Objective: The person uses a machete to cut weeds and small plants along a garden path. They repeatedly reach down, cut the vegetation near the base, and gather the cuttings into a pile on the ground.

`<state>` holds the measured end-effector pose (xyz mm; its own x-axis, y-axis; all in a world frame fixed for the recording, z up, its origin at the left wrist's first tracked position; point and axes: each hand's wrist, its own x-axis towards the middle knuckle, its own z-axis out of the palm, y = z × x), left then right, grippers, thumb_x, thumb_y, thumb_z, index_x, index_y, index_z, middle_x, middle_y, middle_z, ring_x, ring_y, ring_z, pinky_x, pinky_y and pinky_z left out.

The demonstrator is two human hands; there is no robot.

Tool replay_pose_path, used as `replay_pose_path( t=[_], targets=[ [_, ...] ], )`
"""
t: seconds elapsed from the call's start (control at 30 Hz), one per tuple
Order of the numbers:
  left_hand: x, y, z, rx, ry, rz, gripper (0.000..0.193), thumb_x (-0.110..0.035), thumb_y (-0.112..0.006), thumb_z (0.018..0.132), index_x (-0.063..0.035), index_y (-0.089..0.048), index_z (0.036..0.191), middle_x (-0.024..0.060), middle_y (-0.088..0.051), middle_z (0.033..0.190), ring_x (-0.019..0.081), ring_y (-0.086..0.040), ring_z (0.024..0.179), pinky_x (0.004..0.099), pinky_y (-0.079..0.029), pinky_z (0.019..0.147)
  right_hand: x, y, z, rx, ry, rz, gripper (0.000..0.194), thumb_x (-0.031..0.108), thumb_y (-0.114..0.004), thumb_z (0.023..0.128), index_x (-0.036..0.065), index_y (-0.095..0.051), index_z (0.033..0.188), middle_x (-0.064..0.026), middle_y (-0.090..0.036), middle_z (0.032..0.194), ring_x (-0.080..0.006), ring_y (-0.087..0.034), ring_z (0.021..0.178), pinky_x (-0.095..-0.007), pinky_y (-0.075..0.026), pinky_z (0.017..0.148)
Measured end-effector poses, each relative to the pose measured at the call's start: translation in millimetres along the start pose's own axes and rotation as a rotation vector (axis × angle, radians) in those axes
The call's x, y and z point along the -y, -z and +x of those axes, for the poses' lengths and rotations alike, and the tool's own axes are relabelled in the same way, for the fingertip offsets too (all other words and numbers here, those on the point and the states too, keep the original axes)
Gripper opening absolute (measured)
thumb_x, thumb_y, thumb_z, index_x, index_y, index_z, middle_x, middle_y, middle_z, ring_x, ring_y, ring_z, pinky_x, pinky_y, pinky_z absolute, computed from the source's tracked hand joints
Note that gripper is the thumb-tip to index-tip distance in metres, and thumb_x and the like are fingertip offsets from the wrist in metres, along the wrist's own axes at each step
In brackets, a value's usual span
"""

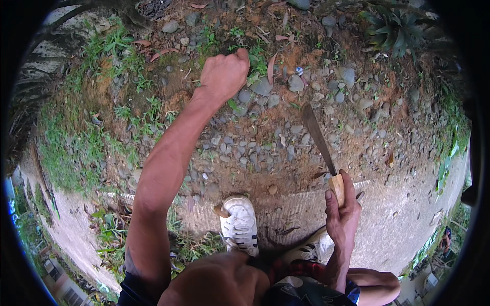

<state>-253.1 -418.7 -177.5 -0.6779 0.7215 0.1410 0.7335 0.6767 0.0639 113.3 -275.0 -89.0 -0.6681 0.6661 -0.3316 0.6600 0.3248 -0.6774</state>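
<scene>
My right hand (344,214) grips the pale wooden handle (336,187) of a machete, whose dark blade (318,137) points up and away over the pebbly soil. The blade's tip looks worn or dirty. Farther out, my left hand (226,74) is curled into a fist, low over the ground. Small green weeds (258,63) grow right beside its thumb side. Its fingertips are hidden beneath the hand, so whether they pinch any stems does not show. A flat grey stone (262,86) lies just right of the left wrist.
My white shoe (239,222) stands at the edge of a concrete path (398,225). Grass (76,149) covers the left side. Rounded stones (295,83) and dry leaves litter the slope. A spiky plant (396,30) grows upper right. A person (446,240) is far off at right.
</scene>
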Motion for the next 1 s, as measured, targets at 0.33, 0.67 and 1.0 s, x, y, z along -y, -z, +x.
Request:
replay_pose_path(
  t=[0.33,0.67,1.0],
  targets=[
    [-23,24,-17,0.385,0.2,-0.698,0.018,-0.012,-0.063,0.096,0.0033,-0.057,0.103,0.0239,-0.061,0.062,0.0377,-0.067,0.063,0.0496,-0.054,0.06,-2,3,2,0.006,0.009,0.007,0.049,0.013,-0.067,0.099,0.002,-0.053,0.144,-0.0131,-0.071,0.09,-0.013,-0.061,0.075,-0.0317,-0.053,0.069],
    [-6,13,7,0.067,-0.025,-0.312,0.042,-0.006,-0.067,0.089,-0.0027,-0.06,0.13,0.0154,-0.063,0.116,0.0354,-0.069,0.098,0.0502,-0.056,0.084,-1,3,3,0.027,-0.063,0.075,0.048,0.015,-0.067,0.1,0.001,-0.053,0.144,-0.0093,-0.07,0.09,-0.0123,-0.059,0.077,-0.0304,-0.052,0.071],
    [-19,13,27,0.212,-0.309,-0.128,0.033,0.0,-0.062,0.084,-0.005,-0.068,0.117,0.0099,-0.061,0.111,0.0366,-0.071,0.09,0.0504,-0.058,0.078,-8,5,3,0.017,-0.061,0.043,0.049,0.016,-0.066,0.1,0.0,-0.052,0.144,-0.0099,-0.071,0.093,-0.0116,-0.06,0.079,-0.0301,-0.053,0.072]
  ],
)
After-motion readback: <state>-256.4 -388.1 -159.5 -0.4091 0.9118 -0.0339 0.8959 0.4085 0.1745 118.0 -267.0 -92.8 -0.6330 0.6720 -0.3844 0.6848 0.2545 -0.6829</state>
